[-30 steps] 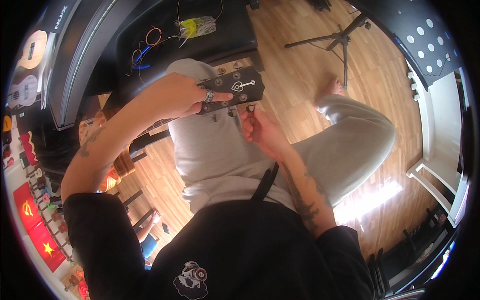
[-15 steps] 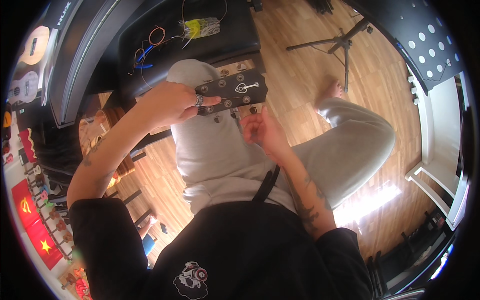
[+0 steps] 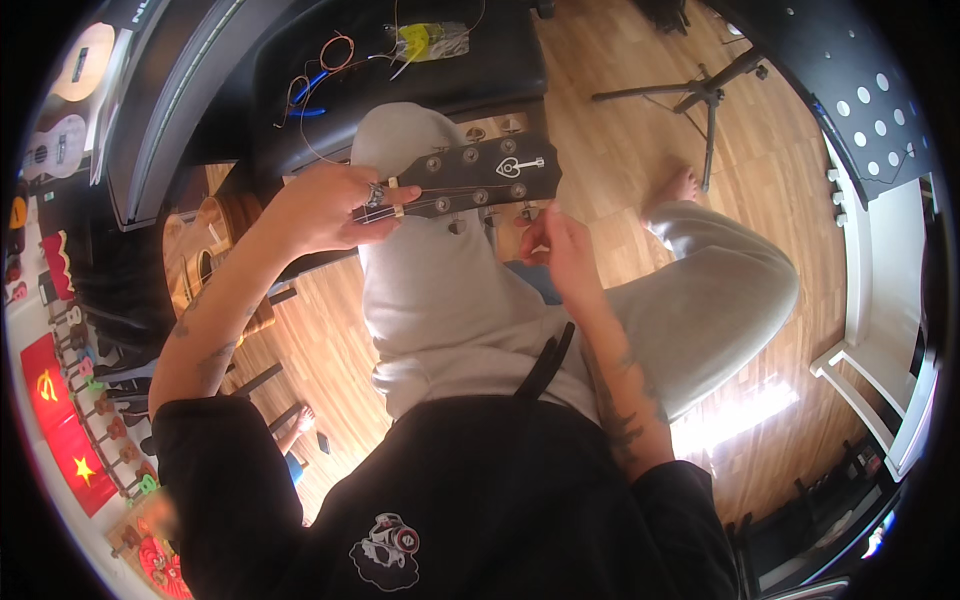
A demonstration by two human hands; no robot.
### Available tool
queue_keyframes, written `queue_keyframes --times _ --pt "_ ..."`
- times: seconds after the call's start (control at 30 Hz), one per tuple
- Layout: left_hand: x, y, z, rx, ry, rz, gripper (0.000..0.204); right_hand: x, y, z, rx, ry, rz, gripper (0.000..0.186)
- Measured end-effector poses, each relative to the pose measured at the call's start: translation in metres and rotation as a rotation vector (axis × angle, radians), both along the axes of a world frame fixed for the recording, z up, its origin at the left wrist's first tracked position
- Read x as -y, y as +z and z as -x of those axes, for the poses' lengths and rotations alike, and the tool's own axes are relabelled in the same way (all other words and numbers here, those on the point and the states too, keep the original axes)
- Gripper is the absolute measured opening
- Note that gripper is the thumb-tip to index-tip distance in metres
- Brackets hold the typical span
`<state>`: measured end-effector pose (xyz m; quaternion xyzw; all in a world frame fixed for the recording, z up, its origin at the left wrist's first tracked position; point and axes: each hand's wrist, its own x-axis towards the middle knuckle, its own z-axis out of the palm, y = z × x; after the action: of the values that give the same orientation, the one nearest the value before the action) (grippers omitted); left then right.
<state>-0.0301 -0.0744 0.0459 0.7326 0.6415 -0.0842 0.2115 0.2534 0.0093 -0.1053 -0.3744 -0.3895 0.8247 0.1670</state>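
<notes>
My left hand (image 3: pixel 340 210) grips the guitar neck near the pale nut (image 3: pixel 398 196), its ringed index finger stretched onto the strings at the base of the black headstock (image 3: pixel 505 175) with a white key emblem. The wooden guitar body (image 3: pixel 205 265) is at the left, partly behind my arm. Just below the lower row of metal tuning pegs, at the headstock's right end, my right hand (image 3: pixel 560 250) has curled fingers, its thumb and index near a peg; what they hold, if anything, is unclear.
A black padded bench (image 3: pixel 485 75) holds blue-handled pliers (image 3: pixel 312 90), coiled wire and a yellow packet (image 3: pixel 420 42). A tripod stand (image 3: pixel 705 95) and perforated black panel (image 3: pixel 870 120) are at upper right, instruments at left. Another person's foot (image 3: pixel 300 420) shows lower left.
The view has shifted slightly, moving the scene rightward and up. My left hand has slid back along the headstock toward the neck, uncovering the nut. My right hand has shifted right.
</notes>
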Motion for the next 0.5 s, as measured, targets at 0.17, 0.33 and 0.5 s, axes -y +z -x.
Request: queue_keyframes --times 0.17,0.33,0.5 --pt "0.012 -0.007 0.007 0.101 0.034 -0.066 0.045 -0.005 0.0 0.001 -0.341 0.152 0.607 0.054" --pt "0.021 -0.011 0.008 0.183 0.113 -0.081 0.044 -0.001 0.001 0.007 -0.512 0.108 0.799 0.047" --pt "0.031 -0.018 0.013 0.275 0.184 -0.146 0.043 0.002 0.001 0.007 -0.476 0.081 0.758 0.045"
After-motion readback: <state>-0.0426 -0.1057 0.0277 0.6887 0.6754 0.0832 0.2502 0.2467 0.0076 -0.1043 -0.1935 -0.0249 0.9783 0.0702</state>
